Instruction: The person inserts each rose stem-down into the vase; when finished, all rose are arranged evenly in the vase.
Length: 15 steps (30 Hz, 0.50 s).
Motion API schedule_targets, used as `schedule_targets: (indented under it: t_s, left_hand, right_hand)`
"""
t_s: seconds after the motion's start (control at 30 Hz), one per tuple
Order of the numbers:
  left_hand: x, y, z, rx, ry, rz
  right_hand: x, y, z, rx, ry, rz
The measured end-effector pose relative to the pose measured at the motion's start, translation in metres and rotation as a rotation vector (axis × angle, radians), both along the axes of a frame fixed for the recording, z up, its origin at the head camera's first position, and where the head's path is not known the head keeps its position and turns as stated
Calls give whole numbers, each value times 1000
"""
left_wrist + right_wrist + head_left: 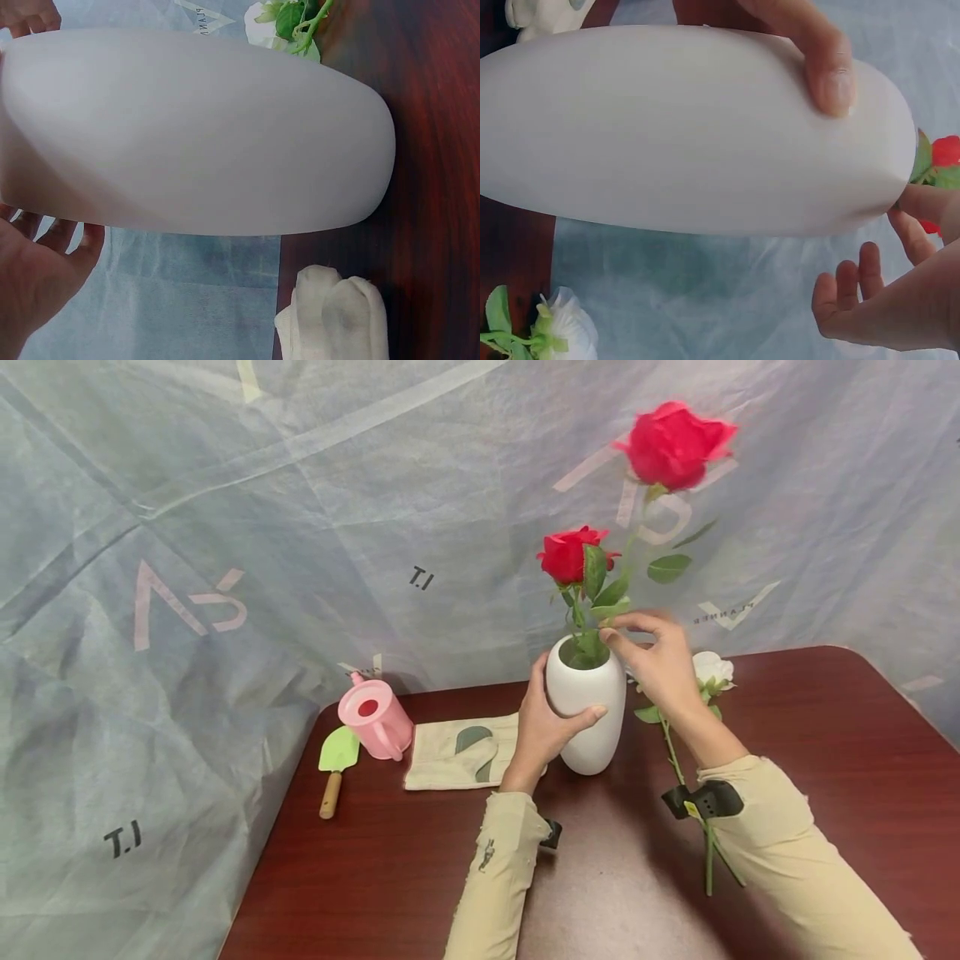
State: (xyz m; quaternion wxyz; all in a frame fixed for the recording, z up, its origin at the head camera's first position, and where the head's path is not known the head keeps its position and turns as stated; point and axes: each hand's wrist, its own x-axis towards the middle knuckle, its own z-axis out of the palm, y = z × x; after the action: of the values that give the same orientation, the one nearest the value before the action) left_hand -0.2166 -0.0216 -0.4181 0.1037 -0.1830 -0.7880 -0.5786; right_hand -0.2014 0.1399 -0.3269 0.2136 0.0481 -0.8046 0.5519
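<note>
A white vase (594,718) stands on the table, one red rose (572,556) in its mouth. My left hand (546,724) grips the vase's left side, thumb across its front. At the rim, my right hand (660,662) pinches the stem of a second, taller red rose (677,446), which rises above the vase. In the right wrist view, the right hand (900,277) has thumb and forefinger at the vase's mouth, other fingers apart from it. The vase (202,135) fills much of the left wrist view; the second rose's stem end is hidden.
A white rose (712,670) with long green stems lies on the table (840,760) at the right, partly under my right forearm. To the left are folded cream gloves (442,756), a pink watering can (382,727) and a green trowel (339,750) with a wooden handle.
</note>
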Motion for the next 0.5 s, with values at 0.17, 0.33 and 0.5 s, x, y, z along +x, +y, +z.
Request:
schedule_targets:
  t_s: [0.17,0.33,0.5]
  left_hand:
    - [0,0,0,-18,2,14]
    - [0,1,1,-21,-2,13]
    - [0,0,1,-27,-13,26]
  right_hand:
    - [2,0,5,124,-90,101]
    - [17,19,2,51,-340,293]
    - [35,45,-22,-110,-468,371]
